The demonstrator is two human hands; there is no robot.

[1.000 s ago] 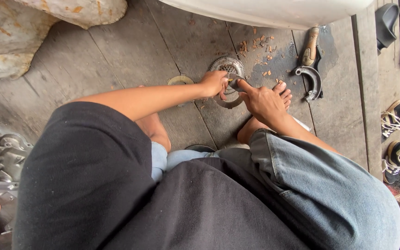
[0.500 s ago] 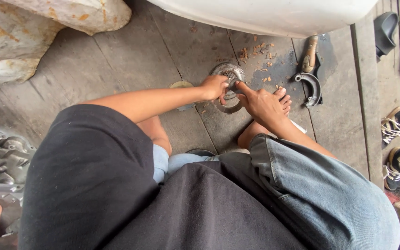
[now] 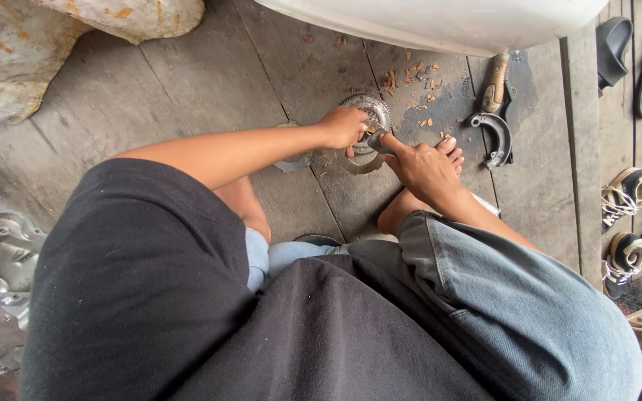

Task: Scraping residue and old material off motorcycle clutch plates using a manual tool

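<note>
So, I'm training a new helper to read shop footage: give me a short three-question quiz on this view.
1. True or false: both hands are at the round metal disc on the plank floor.
2. What does the right hand hold against the disc? A) a small dark tool, B) a hammer, C) a sandal.
3. Fill in: the curved metal shoe piece lies to the ___ of the disc in the picture.

Key: 1 true, the left hand rests on it; 2 A; 3 right.

Round metal disc slightly turned under the hands, view a little shifted.
</note>
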